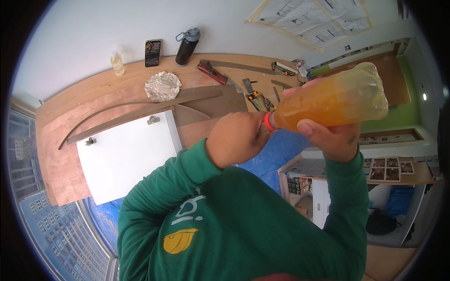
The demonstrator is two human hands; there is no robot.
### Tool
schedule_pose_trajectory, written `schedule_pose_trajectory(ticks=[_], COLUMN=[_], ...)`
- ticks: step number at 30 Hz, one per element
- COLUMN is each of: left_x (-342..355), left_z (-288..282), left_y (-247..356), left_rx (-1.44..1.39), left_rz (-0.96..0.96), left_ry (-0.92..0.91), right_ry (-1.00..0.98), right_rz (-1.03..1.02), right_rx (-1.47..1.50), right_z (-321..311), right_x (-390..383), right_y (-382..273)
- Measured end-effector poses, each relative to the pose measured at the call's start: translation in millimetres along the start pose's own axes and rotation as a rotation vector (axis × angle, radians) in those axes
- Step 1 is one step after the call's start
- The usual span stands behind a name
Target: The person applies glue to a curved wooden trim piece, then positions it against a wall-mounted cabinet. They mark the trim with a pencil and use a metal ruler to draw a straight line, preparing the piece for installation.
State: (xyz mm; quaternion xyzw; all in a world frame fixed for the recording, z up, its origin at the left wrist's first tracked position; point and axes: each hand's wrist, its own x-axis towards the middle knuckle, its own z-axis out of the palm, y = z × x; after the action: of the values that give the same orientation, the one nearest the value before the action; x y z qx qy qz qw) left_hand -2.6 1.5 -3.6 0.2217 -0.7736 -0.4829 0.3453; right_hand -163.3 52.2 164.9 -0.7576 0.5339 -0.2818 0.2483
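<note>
A large clear plastic bottle (328,100), partly filled with orange-amber liquid, is held up tilted almost on its side. Its base points to the upper right and its neck, with a red ring (269,122), to the lower left. My right hand (335,138) is wrapped round the bottle's body from beneath, thumb on the near side. Against the neck end, my left hand (239,138) is closed with its fingers curled in. What those fingers pinch at the bottle's mouth is hidden.
The wooden table (61,122) holds a whiteboard (129,150) with clips, long strips (145,117), a crumpled cloth (162,86), a small bottle (117,64), a phone (153,53), a dark flask (187,47), a hand plane (212,73) and several tools (253,93). Blue sheeting (272,157) lies beyond my left hand.
</note>
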Motion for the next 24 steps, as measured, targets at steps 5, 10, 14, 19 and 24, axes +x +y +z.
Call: schedule_pose_trajectory(ticks=[5, 10, 14, 19, 24], left_x=[-0.3, 0.7, -0.1, -0.5, -1.5], left_z=[-2.6, -3.4, -4.4, -3.1, -3.7], left_y=[3.0, 4.9, 5.7, 5.4, 7.8], left_rx=[0.03, 0.017, 0.008, 0.023, 0.022], left_rz=[-0.025, -0.031, -0.026, -0.009, -0.019], left_ry=[0.006, -0.004, 0.005, 0.0, 0.0], right_ry=[0.052, 0.115, 0.12, 0.143, 0.145], right_rz=[0.108, 0.17, 0.113, 0.108, 0.249], right_rx=[-0.045, -0.012, 0.003, 0.119, 0.078], right_z=[-5.8, -14.9, -13.7, -5.6, -18.6], right_x=[-4.8, -14.4, -12.6, -12.8, -12.4], right_y=[-1.4, 2.9, 3.7, 8.2, 9.4])
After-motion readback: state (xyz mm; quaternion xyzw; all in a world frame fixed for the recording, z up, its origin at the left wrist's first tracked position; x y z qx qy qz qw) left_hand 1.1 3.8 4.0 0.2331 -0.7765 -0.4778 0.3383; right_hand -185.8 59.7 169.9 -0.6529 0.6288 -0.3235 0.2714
